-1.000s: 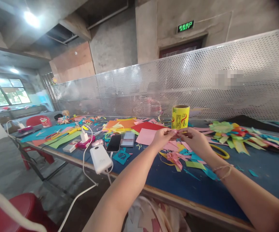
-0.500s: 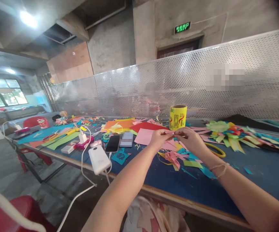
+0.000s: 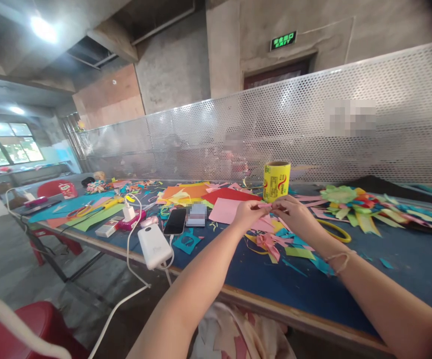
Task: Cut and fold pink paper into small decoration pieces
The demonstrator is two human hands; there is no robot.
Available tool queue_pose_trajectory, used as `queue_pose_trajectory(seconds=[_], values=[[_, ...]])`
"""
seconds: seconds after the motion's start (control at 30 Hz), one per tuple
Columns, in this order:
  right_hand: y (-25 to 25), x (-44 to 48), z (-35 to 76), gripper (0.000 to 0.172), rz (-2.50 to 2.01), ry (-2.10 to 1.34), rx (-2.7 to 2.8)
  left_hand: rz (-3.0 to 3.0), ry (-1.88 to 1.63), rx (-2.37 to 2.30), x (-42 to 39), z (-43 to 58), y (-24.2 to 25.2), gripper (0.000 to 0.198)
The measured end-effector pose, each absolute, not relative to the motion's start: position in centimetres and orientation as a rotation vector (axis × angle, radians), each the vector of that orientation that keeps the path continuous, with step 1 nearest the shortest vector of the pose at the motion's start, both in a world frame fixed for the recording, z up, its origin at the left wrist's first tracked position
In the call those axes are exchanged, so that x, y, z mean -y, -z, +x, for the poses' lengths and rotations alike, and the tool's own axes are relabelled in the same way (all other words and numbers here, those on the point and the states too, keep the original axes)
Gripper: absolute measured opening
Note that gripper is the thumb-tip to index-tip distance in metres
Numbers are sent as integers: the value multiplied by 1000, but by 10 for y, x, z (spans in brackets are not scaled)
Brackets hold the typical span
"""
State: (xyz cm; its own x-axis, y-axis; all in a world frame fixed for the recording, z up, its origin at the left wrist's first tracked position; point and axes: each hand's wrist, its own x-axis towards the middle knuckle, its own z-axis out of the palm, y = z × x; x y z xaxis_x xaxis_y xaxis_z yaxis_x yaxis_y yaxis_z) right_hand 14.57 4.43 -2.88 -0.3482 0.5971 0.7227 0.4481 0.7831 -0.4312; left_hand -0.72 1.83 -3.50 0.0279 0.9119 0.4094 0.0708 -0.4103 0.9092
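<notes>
The left hand (image 3: 248, 213) and right hand (image 3: 292, 212) meet fingertip to fingertip, both pinching a small pink piece (image 3: 264, 205), apparently paper, above the surface (image 3: 238, 274). A light but firm pinch from the left should steady it without creasing; the right seems best kept to small finger movements, as thin paper could tear under a hard pull.

Taking that piece as the clock's centre, a yellow roll (image 3: 276, 180) stands upright near one o'clock, crumpled pink scraps (image 3: 268, 244) lie at six, and a fringed paper bundle (image 3: 345, 199) sits at three. Toward nine are a pink sheet (image 3: 223, 210), then a phone (image 3: 175, 221); a white power bank (image 3: 155, 247) lies between eight and nine.

A perforated metal screen (image 3: 294, 119) backs the dark-blue surface. Beyond, a lit exit sign (image 3: 283, 41) hangs near twelve; windows (image 3: 8, 144) show between nine and ten, a red stool (image 3: 25, 324) toward eight.
</notes>
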Motion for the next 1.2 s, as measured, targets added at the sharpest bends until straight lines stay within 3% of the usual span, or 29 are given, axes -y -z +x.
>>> queue_pose_trajectory(seconds=[0.3,0.5,0.63,1.2], values=[[30,-45,143,5,-891,-321,1955,1579,-1471,-1041,-19,-6,36,34],[23,-37,141,26,-949,-808,1672,1608,-1463,-988,-13,-7,29,35],[21,-36,141,28,-896,-954,1638,1639,-1463,-989,-13,-7,29,37],[22,-42,147,22,-907,-839,1738,1756,-1482,-1183,-10,-7,26,27]])
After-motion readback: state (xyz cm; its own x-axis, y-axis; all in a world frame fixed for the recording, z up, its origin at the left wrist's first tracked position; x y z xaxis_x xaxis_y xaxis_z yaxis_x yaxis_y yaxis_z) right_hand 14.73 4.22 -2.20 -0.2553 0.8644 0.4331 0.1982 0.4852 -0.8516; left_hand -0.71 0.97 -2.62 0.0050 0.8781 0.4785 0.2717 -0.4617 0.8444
